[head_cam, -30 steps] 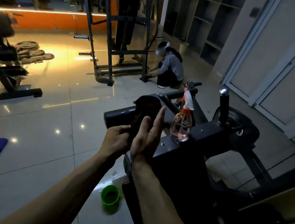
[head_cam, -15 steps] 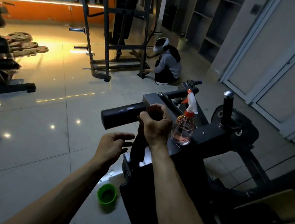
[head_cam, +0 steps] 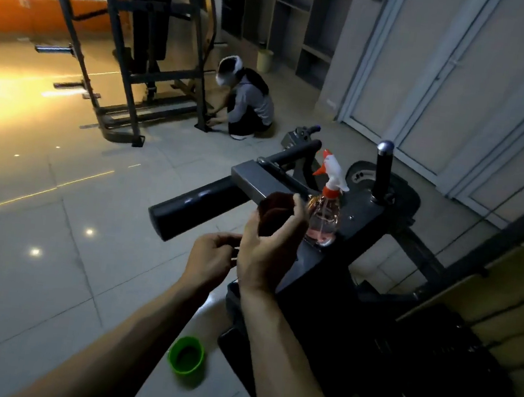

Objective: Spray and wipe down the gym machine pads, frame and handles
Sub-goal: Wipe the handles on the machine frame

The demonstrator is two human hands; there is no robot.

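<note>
Right hand (head_cam: pixel 265 251) at frame centre, fingers (head_cam: pixel 299 209) curled round a bunched dark reddish-brown cloth (head_cam: pixel 277 210), soft and crumpled, held up against the grey square steel tube of the gym machine frame (head_cam: pixel 253 177). Left hand (head_cam: pixel 210 258) is just beside it, lower left, with fingers curled in toward the heel of the right hand; can't tell if they pinch a tail of the cloth or nothing. Spray bottle (head_cam: pixel 324 216) stands upright on the flat black plate of the frame, touching or nearly touching the right fingertips: clear plastic body, pinkish liquid, white trigger head with orange collar and nozzle. A black cylindrical roller pad (head_cam: pixel 193 206), smooth with a slight sheen, sticks out left from the tube. An upright black handle (head_cam: pixel 382 172) with a rounded chrome cap sits right of the bottle. A green round plastic cup (head_cam: pixel 186 355) sits on the floor (head_cam: pixel 47 271) at bottom centre, on glossy pale tiles with light spots. A crouching person (head_cam: pixel 249 104) is at upper centre, at the foot of a dark steel rack (head_cam: pixel 128 89).
</note>
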